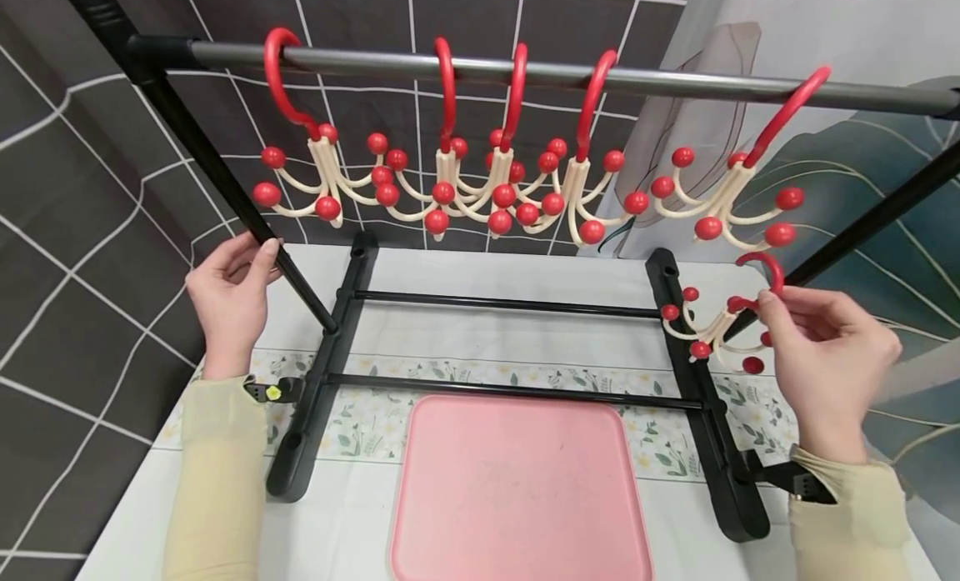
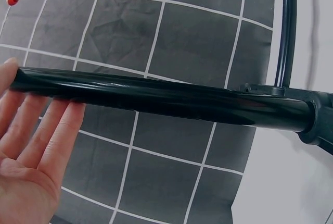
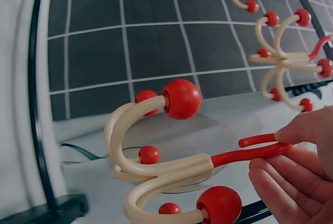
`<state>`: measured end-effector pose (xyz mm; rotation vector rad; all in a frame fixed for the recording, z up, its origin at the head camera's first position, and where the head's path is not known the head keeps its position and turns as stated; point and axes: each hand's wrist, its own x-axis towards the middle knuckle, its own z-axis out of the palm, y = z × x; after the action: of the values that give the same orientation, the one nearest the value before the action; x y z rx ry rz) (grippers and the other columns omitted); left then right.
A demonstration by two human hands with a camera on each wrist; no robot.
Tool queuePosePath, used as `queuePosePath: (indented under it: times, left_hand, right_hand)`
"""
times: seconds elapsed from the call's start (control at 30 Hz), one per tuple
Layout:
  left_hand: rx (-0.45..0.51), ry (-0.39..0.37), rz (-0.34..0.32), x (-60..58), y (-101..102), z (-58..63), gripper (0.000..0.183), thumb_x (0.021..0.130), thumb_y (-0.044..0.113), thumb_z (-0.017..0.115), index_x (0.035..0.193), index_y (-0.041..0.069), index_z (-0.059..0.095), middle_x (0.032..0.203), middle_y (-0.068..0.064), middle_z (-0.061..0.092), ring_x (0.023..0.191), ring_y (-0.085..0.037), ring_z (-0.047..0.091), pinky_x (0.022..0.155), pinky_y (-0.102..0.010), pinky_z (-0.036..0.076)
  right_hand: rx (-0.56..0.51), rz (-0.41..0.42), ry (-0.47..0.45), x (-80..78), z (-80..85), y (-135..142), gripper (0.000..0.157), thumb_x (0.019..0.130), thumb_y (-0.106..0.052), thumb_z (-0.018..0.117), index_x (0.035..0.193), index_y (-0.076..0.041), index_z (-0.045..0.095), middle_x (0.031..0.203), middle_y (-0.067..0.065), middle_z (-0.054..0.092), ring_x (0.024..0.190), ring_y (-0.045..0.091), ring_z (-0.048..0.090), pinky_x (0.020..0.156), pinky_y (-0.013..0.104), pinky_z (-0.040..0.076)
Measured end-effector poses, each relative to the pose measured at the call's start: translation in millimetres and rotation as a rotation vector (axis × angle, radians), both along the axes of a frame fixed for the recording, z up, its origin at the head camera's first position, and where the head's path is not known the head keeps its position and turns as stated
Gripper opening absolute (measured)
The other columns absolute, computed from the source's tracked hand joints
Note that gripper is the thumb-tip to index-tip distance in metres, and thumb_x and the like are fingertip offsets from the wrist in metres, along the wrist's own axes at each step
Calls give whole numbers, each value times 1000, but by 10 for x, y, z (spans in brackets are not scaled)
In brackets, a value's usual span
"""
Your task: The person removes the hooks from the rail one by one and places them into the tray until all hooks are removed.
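My right hand (image 1: 836,360) pinches the red crook of a cream octopus-shaped hook hanger (image 1: 720,324) between thumb and fingers. Its curved prongs end in red balls and point left, away from the hand; in the right wrist view the hanger (image 3: 182,169) lies nearly sideways. On the far left, my left hand (image 1: 231,302) holds the black side post (image 1: 213,160) of a rack, thumb on one side and fingers on the other. Several matching hangers, such as the leftmost one (image 1: 324,168), hang from the grey top rail (image 1: 360,62).
Two black feet joined by crossbars (image 1: 517,389) support the rack on a white table with a floral strip (image 1: 367,418). A pink tray (image 1: 517,489) lies at the front between the feet. Behind stands a dark gridded backdrop (image 1: 472,14), with a pale curtain (image 1: 810,31) at right.
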<state>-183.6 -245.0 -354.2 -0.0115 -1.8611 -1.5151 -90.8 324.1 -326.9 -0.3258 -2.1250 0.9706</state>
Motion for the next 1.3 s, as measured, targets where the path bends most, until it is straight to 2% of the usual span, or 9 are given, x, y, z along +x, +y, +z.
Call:
queuePosePath:
  times: [0.27, 0.5, 0.63, 0.83, 1.17, 1.3]
  left_hand:
    - [11, 16, -18, -19, -2, 15, 24, 93, 11, 77, 114, 1, 76, 99, -1, 76, 82, -8, 73, 70, -20, 60]
    - [4, 6, -10, -25, -10, 12, 25, 92, 11, 77, 114, 0, 76, 99, -1, 76, 82, -8, 74, 70, -20, 59]
    - [14, -9, -1, -24, -12, 15, 25, 92, 11, 78, 114, 1, 76, 100, -2, 76, 82, -7, 74, 70, -19, 59]
    - [-3, -23, 19, -6, -13, 20, 27, 91, 12, 79, 116, 2, 76, 96, 1, 76, 81, -6, 73, 70, -19, 59]
    - [-27, -20, 12, -6, -34, 9, 29, 89, 11, 80, 117, 3, 76, 94, 4, 75, 79, -6, 73, 71, -19, 59]
    - [-19, -24, -2, -15, -47, 4, 29, 89, 10, 80, 117, 3, 76, 94, 3, 75, 80, -7, 73, 71, -19, 59]
  right_hand:
    - [-54, 91, -60, -4, -182, -84, 26, 89, -13, 80, 110, 1, 76, 87, -23, 67, 74, -6, 66, 72, 7, 51]
    - [-49, 266, -82, 9, -310, -320, 17, 87, -4, 80, 103, 3, 77, 84, -20, 69, 70, -3, 68, 65, 9, 53]
    - [-71, 398, -82, 26, -359, -517, 16, 86, 2, 80, 101, 2, 77, 84, -14, 73, 70, 1, 71, 62, 11, 55]
    - [-129, 561, -114, 35, -404, -768, 18, 84, 7, 80, 102, 3, 76, 89, 2, 76, 75, 7, 73, 67, 17, 58]
    - [-184, 739, -164, 18, -482, -1058, 14, 85, 5, 81, 97, 0, 77, 89, 13, 76, 77, 13, 74, 69, 25, 61]
    - [-222, 814, -195, 13, -523, -1179, 13, 86, 3, 80, 97, -2, 77, 89, 12, 76, 76, 19, 74, 67, 27, 61]
